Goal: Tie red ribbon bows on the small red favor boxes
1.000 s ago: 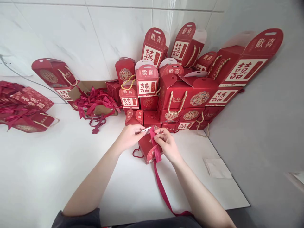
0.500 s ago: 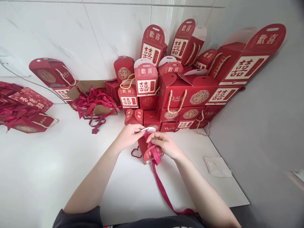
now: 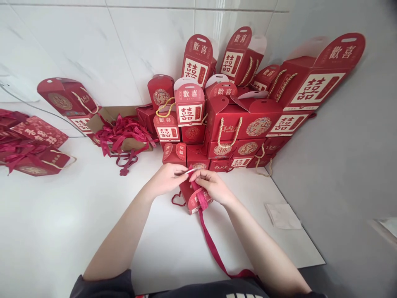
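Left hand (image 3: 169, 180) is pinching far flap (image 3: 192, 170) of red gift box (image 3: 187, 195); right hand (image 3: 212, 186) is pinching magenta ribbon (image 3: 202, 201), tail trailing nearward.

Marbled white wall tiles (image 3: 155, 33) behind the white tabletop (image 3: 151, 252); thin grey cable (image 3: 36, 106) at left; plain grey wall (image 3: 341, 165) at right; flat white square (image 3: 283, 216) near the tabletop's right edge.

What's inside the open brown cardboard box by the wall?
A tangled heap of dark pink ribbons lies in the cardboard box, with some ends hanging over its front edge. The heap covers the bottom, so anything underneath can't be seen.
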Available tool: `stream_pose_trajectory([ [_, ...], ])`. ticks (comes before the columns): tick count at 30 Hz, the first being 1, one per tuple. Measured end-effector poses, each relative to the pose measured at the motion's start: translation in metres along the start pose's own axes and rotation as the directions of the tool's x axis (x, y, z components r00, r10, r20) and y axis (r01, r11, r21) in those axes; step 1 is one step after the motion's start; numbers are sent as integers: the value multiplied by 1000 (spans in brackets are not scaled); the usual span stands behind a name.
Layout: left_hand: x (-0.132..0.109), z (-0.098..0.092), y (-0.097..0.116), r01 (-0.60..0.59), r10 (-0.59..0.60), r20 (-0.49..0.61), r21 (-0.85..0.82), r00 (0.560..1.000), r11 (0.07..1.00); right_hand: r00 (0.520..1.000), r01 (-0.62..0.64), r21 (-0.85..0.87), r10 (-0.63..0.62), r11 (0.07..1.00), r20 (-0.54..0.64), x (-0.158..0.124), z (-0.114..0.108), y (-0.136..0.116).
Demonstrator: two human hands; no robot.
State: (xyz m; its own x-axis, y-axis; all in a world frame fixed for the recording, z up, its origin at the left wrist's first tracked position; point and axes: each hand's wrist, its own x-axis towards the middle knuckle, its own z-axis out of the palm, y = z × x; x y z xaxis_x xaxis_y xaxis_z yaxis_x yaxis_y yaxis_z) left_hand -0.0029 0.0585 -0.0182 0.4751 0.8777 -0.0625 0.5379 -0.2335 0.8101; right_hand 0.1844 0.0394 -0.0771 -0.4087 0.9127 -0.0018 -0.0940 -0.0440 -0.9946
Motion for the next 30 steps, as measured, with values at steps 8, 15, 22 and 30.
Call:
stream_pose_trajectory([
  [8, 4, 10, -2, 16, -32, -194, -81, 980, 997, 989, 134, -120, -141, 984, -50, 0, 6, -1],
  [15, 3, -18, -9, 32, -248, -431, -450, 868, 893, 866, 122, -304, -251, 945, -432, -47, -16, -3],
  [22, -6, -48, -10, -96, -238, -603, -468, 761, 878, 975, -101, -107, 77, 989, -209, -101, -24, 33],
  [30, -11, -59, -12, -163, -233, -650, -488, 723, 858, 958, -181, 314, 239, 932, -156, -104, -16, 47],
])
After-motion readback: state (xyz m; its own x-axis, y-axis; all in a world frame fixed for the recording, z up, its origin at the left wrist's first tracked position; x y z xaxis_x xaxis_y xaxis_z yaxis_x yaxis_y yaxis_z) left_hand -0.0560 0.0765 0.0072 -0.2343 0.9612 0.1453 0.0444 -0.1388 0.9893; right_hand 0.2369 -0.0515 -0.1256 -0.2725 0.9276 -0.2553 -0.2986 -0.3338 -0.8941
